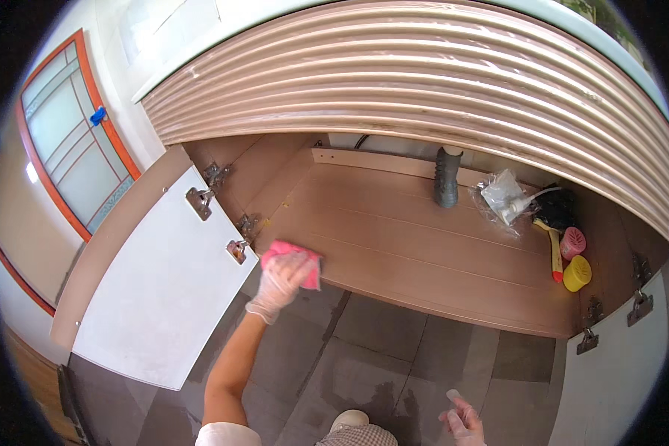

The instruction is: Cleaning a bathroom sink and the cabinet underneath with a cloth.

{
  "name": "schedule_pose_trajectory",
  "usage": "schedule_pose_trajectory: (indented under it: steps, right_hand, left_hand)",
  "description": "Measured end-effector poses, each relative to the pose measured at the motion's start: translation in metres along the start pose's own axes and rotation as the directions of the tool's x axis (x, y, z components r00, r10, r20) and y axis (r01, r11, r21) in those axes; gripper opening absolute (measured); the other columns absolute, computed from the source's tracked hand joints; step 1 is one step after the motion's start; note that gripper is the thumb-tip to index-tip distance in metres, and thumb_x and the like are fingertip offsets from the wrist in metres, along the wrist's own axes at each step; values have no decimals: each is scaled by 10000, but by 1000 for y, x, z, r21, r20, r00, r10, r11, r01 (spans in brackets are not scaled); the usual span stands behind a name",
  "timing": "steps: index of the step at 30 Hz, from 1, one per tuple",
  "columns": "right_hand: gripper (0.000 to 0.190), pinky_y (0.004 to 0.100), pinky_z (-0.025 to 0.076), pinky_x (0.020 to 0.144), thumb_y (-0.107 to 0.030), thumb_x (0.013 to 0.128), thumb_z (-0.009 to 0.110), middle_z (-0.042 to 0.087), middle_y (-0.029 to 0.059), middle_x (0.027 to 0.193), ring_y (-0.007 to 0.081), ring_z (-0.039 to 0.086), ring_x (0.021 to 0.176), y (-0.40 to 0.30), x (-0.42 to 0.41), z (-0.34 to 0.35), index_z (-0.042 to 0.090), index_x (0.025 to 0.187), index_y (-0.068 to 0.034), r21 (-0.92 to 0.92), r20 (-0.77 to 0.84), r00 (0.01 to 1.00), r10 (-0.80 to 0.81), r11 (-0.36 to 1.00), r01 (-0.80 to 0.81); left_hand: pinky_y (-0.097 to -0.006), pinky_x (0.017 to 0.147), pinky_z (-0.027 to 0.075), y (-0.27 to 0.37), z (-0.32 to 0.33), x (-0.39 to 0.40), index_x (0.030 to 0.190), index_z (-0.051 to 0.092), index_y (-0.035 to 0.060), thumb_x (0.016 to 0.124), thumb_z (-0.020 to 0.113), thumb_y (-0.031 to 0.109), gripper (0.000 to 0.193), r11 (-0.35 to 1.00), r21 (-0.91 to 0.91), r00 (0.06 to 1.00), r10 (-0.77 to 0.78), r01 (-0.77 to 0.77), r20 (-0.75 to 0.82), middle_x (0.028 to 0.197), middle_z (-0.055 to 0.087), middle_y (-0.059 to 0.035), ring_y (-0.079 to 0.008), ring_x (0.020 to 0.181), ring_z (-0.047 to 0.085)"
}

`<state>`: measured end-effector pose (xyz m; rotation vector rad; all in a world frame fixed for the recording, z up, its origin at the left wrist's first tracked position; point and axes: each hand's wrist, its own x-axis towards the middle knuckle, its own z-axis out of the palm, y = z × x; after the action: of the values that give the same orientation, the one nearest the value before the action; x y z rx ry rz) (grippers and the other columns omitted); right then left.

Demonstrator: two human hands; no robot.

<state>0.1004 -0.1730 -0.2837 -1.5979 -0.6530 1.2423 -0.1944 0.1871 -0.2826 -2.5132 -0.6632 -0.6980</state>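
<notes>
My left hand, in a clear disposable glove, presses a folded pink cloth to the left front edge of the brown cabinet floor. The cloth is partly covered by my fingers. My right hand, gloved too, hangs low over the floor tiles with its fingers apart and nothing in it. To the left, a white-backed cabinet door stands swung out on metal hinges.
Inside, a grey corrugated drain pipe rises through the cabinet. A plastic-wrapped item, a black bag, a yellow-handled tool, a pink container and a yellow one lie right. Another door stands lower right. Overhead is a ribbed front.
</notes>
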Motion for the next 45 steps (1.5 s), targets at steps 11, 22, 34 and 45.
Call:
schedule_pose_trajectory:
  steps: [11,22,34,45]
  right_hand:
    - [414,340,381,782,-109,802,537,520,96,923,223,455,845,-73,74,-23,467,1205,-41,-857,-168,493,-854,373,355]
    - [476,365,313,701,-278,726,527,460,42,881,225,417,817,-101,149,-25,504,1183,-146,-999,45,414,-909,-41,18]
    - [445,370,322,718,-261,731,517,459,34,911,222,405,816,-109,155,-25,525,1158,-133,-1000,30,393,-919,-29,10]
    - [484,402,339,799,-255,778,469,485,96,939,253,426,870,-107,155,-22,450,1238,-106,-998,-10,447,-895,39,56]
  left_hand:
    - [-374,829,405,-70,7,119,1123,515,67,722,468,-69,426,869,-334,822,-469,364,-322,1011,541,-146,-332,946,494]
    - [-373,799,423,-52,111,131,1056,533,29,765,512,27,292,746,-632,919,-372,212,-131,1005,572,-143,-309,973,525]
    - [-388,798,424,2,98,171,1071,525,51,768,532,64,304,503,-828,968,-154,250,199,1013,572,-136,-322,981,521]
    - [-322,1024,251,-65,131,222,1269,397,161,820,454,248,461,876,-344,855,-135,339,500,1336,355,-96,-251,1238,320]
